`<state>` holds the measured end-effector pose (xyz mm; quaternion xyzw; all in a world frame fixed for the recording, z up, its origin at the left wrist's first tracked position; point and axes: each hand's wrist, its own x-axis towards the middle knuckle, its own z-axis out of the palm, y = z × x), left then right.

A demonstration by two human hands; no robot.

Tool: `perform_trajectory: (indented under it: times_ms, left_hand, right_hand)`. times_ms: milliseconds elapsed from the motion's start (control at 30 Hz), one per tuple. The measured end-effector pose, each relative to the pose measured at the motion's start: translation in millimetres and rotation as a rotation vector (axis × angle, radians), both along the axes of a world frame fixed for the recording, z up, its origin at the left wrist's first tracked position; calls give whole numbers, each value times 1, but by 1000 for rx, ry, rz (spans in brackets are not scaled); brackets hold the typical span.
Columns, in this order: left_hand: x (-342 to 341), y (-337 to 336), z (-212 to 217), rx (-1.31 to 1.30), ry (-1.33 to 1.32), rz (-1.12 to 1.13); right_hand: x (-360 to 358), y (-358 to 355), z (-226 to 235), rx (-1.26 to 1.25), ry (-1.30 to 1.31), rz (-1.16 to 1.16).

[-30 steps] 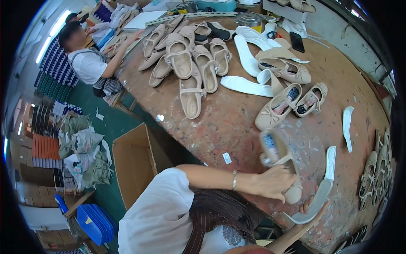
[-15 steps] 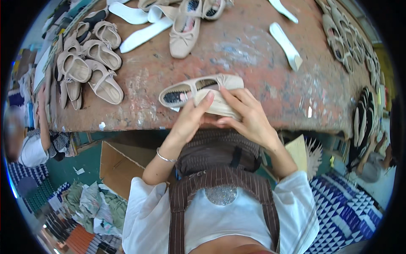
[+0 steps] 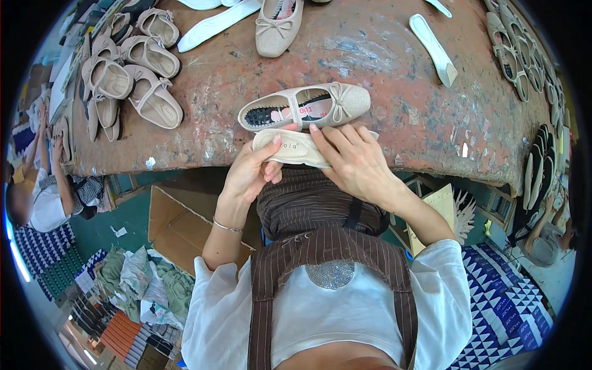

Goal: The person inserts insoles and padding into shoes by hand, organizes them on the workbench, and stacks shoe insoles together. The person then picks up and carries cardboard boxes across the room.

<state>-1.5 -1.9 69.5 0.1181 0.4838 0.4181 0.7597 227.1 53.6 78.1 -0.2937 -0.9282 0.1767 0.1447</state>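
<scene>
Between my two hands is a beige padded insole (image 3: 293, 149), its heel to the left and its face up. My left hand (image 3: 246, 172) pinches the heel end, thumb on top and fingers underneath. My right hand (image 3: 359, 161) grips the toe half, hiding much of it. Just beyond lies a beige flat shoe (image 3: 354, 103) with a strap and a bow, toe to the right. Its inside shows a black heel patch and a pink-and-black printed lining.
Another beige shoe (image 3: 277, 36) lies farther off, with white insoles (image 3: 219, 24) to its left and one white insole (image 3: 431, 49) to its right. Finished-looking shoes (image 3: 151, 102) crowd the left; more shoes (image 3: 512, 55) line the right. A cardboard box (image 3: 176, 225) stands below the table edge.
The insole has turned face up and come toward me, off the shoe, whose inside is now uncovered. My hands have spread apart along it. A co-worker at the left has shifted.
</scene>
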Motion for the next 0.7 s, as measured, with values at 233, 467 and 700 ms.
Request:
perform_trajectory:
  times_ms: [233,467,700]
  left_hand:
    - [34,-20,-3,89,170,-20]
    - [-11,-9,-25,269,1157,297]
    - [-16,13,-54,370,1370,134]
  right_hand:
    - [-14,-10,-13,-184,113,89]
    - [22,21,15,4,52,-192]
    - [-17,57,-38,-53,185,-119]
